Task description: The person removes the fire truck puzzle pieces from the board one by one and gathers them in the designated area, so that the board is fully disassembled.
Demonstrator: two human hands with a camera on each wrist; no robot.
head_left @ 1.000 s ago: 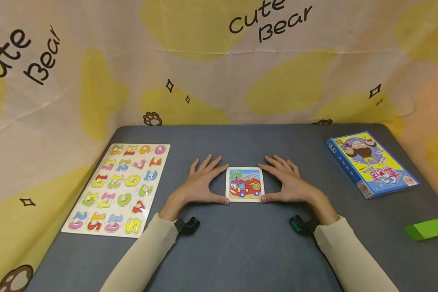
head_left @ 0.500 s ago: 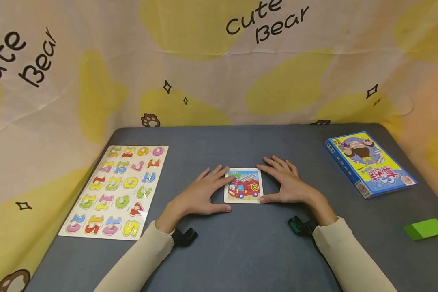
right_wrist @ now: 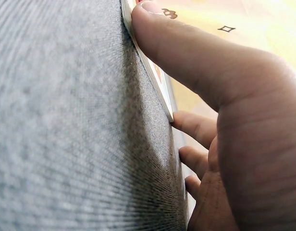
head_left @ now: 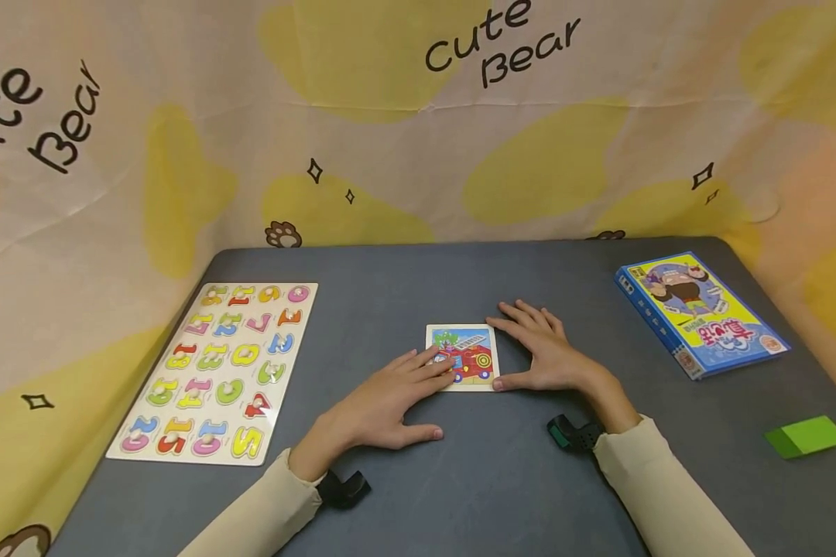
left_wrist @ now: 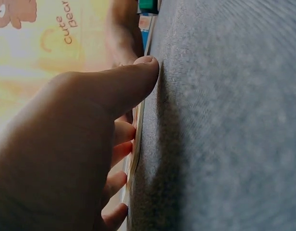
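Observation:
A small square picture board point(head_left: 490, 379) with a white border and a red fire truck lies flat on the grey table in the head view. My left hand point(head_left: 390, 402) reaches over its lower left side, straight fingers resting on the picture and covering part of the truck. The left thumb point(left_wrist: 124, 82) points away from the fingers, off the board. My right hand point(head_left: 546, 352) stays at the right side, index fingertip by the upper corner. In the right wrist view, the right thumb point(right_wrist: 177, 45) touches the board's edge point(right_wrist: 153, 79).
On the left lies a white number board point(head_left: 279, 394) with colourful knobbed digits. A blue and yellow box point(head_left: 707, 321) rests at the back right, with a green block point(head_left: 808, 438) nearer the front. A patterned cloth point(head_left: 390, 139) hangs behind the grey table point(head_left: 474, 495).
My left hand has come off the board's left corners, slid toward me and laid its fingers over the picture. The right hand keeps its place, and the view has shifted slightly.

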